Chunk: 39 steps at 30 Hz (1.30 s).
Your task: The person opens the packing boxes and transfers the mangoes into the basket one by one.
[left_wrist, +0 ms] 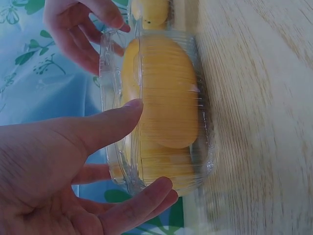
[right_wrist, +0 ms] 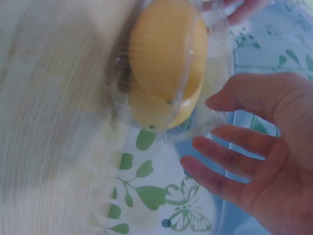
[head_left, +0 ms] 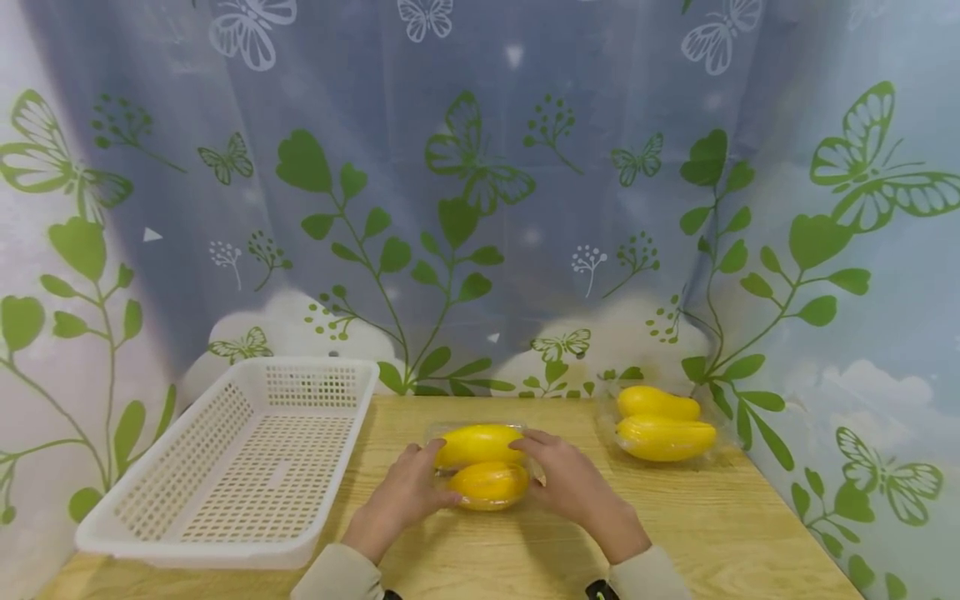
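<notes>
In the head view, a clear plastic box (head_left: pixel 487 503) with two yellow, mango-like fruits (head_left: pixel 480 446) is on the wooden table between both hands. My left hand (head_left: pixel 405 492) grips its left end. The left wrist view shows the left thumb (left_wrist: pixel 115 120) on the near side of the box and fingers (left_wrist: pixel 139 205) round its end. At the right end is my right hand (head_left: pixel 573 483). From the right wrist, its thumb (right_wrist: pixel 234 93) and spread fingers (right_wrist: pixel 220 159) appear right at the box's clear rim (right_wrist: pixel 195 129), loosely bent.
A white perforated plastic basket (head_left: pixel 330 500) stands on the left of the table (head_left: pixel 480 562). A second clear pack with two yellow fruits (head_left: pixel 663 437) lies at the back right. Behind the table hangs a curtain (head_left: pixel 480 250) printed with butterflies and leaves.
</notes>
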Motion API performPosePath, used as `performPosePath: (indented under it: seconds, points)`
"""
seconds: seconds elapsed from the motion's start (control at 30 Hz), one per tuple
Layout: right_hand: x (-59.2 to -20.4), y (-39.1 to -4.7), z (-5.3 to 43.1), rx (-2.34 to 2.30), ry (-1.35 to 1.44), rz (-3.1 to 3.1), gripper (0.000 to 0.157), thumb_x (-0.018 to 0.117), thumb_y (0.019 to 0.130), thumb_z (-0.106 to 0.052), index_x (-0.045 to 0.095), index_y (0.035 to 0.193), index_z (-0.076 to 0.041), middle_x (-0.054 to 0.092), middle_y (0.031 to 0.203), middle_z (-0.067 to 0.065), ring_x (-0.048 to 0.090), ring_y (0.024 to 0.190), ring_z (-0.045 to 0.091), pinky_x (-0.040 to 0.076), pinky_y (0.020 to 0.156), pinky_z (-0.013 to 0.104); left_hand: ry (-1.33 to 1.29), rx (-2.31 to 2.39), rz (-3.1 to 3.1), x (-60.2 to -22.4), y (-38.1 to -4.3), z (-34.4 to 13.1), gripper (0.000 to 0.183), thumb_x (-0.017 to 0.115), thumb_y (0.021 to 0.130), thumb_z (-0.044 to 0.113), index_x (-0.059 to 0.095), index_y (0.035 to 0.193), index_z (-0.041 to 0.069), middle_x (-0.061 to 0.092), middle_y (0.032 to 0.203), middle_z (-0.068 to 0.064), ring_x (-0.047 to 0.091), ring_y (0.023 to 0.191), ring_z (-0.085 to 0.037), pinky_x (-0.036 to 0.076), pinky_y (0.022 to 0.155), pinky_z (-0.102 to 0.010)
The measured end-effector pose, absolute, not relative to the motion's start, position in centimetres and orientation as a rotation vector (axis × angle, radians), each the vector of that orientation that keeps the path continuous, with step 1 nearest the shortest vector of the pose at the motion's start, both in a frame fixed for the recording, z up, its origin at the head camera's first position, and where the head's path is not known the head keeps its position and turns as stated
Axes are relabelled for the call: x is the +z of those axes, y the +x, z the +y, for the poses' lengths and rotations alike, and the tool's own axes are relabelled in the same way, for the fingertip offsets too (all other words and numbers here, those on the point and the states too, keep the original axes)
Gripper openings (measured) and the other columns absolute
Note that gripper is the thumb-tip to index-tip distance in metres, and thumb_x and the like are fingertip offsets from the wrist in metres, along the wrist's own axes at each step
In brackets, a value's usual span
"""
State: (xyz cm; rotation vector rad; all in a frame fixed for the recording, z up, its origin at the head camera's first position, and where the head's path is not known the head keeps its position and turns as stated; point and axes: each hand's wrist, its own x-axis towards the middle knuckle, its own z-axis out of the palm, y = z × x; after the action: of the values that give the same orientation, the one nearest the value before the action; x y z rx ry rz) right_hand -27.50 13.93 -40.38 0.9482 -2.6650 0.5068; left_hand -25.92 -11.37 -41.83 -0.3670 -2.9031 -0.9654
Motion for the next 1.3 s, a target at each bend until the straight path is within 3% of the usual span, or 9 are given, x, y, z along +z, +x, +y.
performPosePath:
  seconds: [0.13,0.33,0.6,0.93,1.3]
  points:
    - [-40.1,-27.9,14.8,0.689,0.888,-2.740,0.060,0.075,0.083,0.008,0.059,0.140,-0.001,0.058,0.146,0.023,0.063,0.126,0.043,0.056,0.097,0.055,-0.375,-0.954,-2.892,-41.9,-25.9,-11.3,0.083,0.089,0.080,0.029,0.050,0.147,-0.001,0.055,0.139,-0.034,0.060,0.122,-0.046,0.053,0.102,-0.061]
    - [-40.6,-28.3,15.3,0.973,0.627,-2.873,0.067,0.068,0.089,0.005,0.044,0.151,0.002,0.059,0.143,0.028,0.068,0.114,0.044,0.060,0.089,0.053,-0.390,-0.937,-2.887,-42.0,-26.0,-11.3,0.081,0.088,0.082,0.029,0.050,0.147,-0.002,0.055,0.140,-0.034,0.059,0.124,-0.046,0.052,0.102,-0.061]
    - [-42.1,-28.9,15.0,1.164,0.388,-2.886,0.051,0.063,0.101,-0.013,0.049,0.146,0.005,0.068,0.127,0.026,0.072,0.102,0.037,0.062,0.081,0.046,-0.383,-0.930,-2.884,-42.2,-26.0,-11.3,0.079,0.087,0.083,0.028,0.050,0.145,-0.004,0.057,0.136,-0.033,0.061,0.121,-0.044,0.054,0.101,-0.059]
    - [-43.3,-29.5,14.9,1.592,0.357,-2.822,0.053,0.065,0.100,-0.011,0.047,0.145,0.011,0.068,0.118,0.025,0.074,0.083,0.025,0.064,0.073,0.041,-0.343,-0.958,-2.911,-42.1,-26.2,-11.3,0.079,0.086,0.084,0.029,0.049,0.147,-0.002,0.050,0.147,-0.036,0.050,0.136,-0.051,0.047,0.109,-0.064]
    - [-44.5,-30.3,15.3,1.877,0.296,-2.772,0.058,0.062,0.101,-0.011,0.040,0.149,0.011,0.063,0.125,0.028,0.071,0.093,0.021,0.064,0.083,0.041,-0.371,-0.927,-2.893,-41.9,-26.0,-11.3,0.079,0.088,0.082,0.028,0.051,0.145,-0.004,0.056,0.139,-0.034,0.059,0.125,-0.046,0.052,0.104,-0.059]
